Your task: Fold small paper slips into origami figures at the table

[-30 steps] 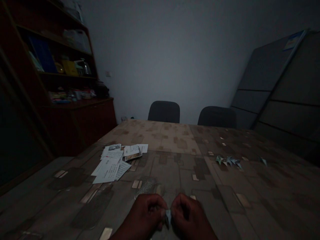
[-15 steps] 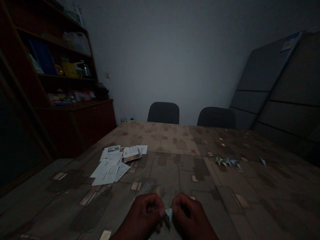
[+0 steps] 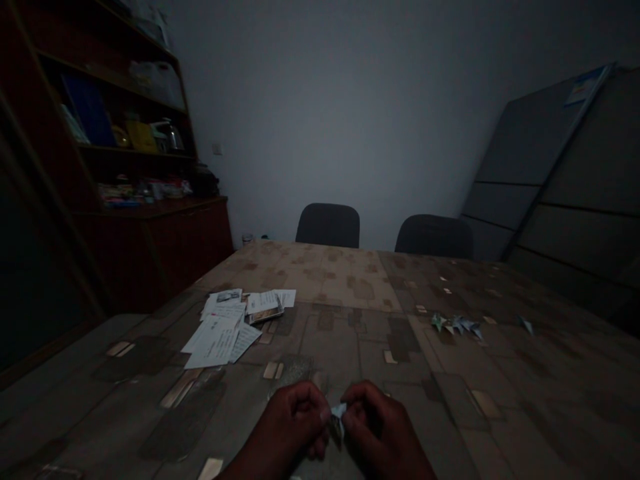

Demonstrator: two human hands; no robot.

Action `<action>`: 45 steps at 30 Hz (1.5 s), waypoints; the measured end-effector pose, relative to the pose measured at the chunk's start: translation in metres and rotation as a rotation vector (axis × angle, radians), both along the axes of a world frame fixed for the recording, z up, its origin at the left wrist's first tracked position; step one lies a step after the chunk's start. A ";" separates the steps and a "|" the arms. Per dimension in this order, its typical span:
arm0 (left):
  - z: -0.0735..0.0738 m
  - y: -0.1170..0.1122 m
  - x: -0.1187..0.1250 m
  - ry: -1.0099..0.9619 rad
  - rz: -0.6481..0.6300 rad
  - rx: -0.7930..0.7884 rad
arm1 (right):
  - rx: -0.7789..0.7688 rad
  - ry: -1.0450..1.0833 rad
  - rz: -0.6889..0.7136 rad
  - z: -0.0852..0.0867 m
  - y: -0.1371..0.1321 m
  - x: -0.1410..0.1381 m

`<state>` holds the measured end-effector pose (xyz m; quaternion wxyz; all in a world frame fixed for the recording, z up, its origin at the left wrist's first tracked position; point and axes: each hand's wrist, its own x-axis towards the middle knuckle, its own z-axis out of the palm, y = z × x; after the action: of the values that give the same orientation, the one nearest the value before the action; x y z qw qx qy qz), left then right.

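Between my two hands, close to the table's near side, is a small folded piece of paper [image 3: 338, 412], pale on top and darker below. My left hand [image 3: 300, 423] pinches its left side with thumb and forefinger. On the other side, the fingertips of my right hand [image 3: 375, 423] grip the paper too. Its exact shape is partly hidden by the fingers. Several small folded paper pieces [image 3: 457, 325] lie in a row on the table to the right, with one single folded piece [image 3: 525, 325] apart from them.
A loose pile of printed cards [image 3: 215, 339] lies at the left of the patterned tablecloth [image 3: 320, 360]. Beyond the far edge stand two dark chairs [image 3: 327, 225] [image 3: 434, 235]. A filled wooden cabinet [image 3: 165, 233] is at the left, and grey panels [image 3: 520, 147] lean at the right.
Both hands have risen very slightly in the view, and the folded paper between them has tilted a little. The view itself has shifted a touch. The cards and other folded pieces lie as before.
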<state>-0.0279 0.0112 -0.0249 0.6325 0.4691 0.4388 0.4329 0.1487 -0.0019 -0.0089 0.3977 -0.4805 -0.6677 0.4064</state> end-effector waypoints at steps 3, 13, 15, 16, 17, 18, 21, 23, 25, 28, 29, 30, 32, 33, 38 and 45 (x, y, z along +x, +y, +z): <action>0.001 -0.002 0.000 -0.002 -0.029 0.025 | -0.001 0.029 0.005 -0.001 0.002 0.002; 0.002 -0.004 0.001 -0.175 -0.072 -0.021 | -0.039 0.160 -0.042 -0.002 0.002 0.004; -0.004 -0.002 0.003 -0.185 -0.071 -0.031 | -0.039 0.165 -0.044 -0.002 0.002 0.004; -0.006 -0.002 0.003 -0.188 -0.073 -0.033 | -0.041 0.170 -0.043 -0.002 0.001 0.003; -0.008 -0.001 0.004 -0.192 -0.072 -0.033 | -0.043 0.172 -0.039 -0.002 0.001 0.003; -0.010 -0.001 0.004 -0.195 -0.072 -0.033 | -0.041 0.174 -0.040 -0.001 0.001 0.002; -0.012 -0.001 0.004 -0.196 -0.061 -0.030 | -0.025 0.142 -0.031 0.000 -0.001 0.002; -0.012 -0.002 0.004 -0.197 -0.055 -0.029 | -0.011 0.105 -0.031 0.001 -0.001 0.002; -0.012 -0.003 0.004 -0.202 -0.052 -0.034 | 0.007 0.063 -0.037 0.002 -0.001 0.003; -0.012 -0.002 0.005 -0.216 -0.048 -0.040 | 0.038 0.018 -0.044 0.003 -0.001 0.003; -0.012 -0.002 0.006 -0.225 -0.047 -0.040 | 0.046 0.012 -0.045 0.003 -0.001 0.003; -0.012 -0.002 0.006 -0.233 -0.046 -0.038 | 0.051 0.010 -0.043 0.004 -0.001 0.003; -0.011 -0.001 0.006 -0.238 -0.050 -0.033 | 0.057 0.019 -0.042 0.005 -0.001 0.002; -0.010 -0.002 0.006 -0.236 -0.052 -0.030 | 0.057 0.026 -0.044 0.005 -0.001 0.002; -0.010 -0.004 0.006 -0.253 -0.062 -0.022 | 0.063 0.054 -0.036 0.003 -0.003 0.003; -0.011 -0.005 0.007 -0.257 -0.058 -0.026 | 0.025 0.083 -0.050 0.004 -0.005 0.000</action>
<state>-0.0206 0.0066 -0.0361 0.7018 0.4141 0.3456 0.4653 0.1491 -0.0071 -0.0050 0.4412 -0.4747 -0.6434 0.4075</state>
